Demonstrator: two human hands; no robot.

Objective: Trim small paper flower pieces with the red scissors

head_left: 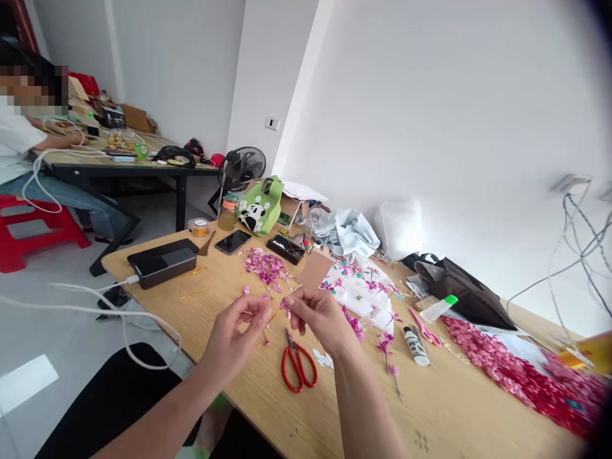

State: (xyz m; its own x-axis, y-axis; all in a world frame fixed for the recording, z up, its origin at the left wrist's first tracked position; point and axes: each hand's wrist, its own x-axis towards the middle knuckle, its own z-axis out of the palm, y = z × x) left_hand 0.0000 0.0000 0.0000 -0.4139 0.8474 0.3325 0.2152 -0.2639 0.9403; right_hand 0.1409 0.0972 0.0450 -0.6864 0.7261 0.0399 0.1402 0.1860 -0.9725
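Above the near part of the table, my left hand (239,328) pinches a thin gold-coloured wire (273,316) between thumb and fingertips. My right hand (318,317) faces it, thumb and forefinger closed on a small pink flower piece (285,306) at the wire's other end. Their exact joint is too small to make out. Just below my fingers lie red-handled scissors (299,366), blades pointing away from me. Beyond my hands is a heap of loose pink-purple petals (268,266). Finished-looking purple flowers on stems (385,344) lie right of my right wrist.
A black power bank (167,268) with a white cable, a phone (233,241) and a jar (228,213) stand left. At right are a glue bottle (415,347), pink scissors (427,328) and red-pink petal strands (507,376). Another person (19,140) sits at the far table.
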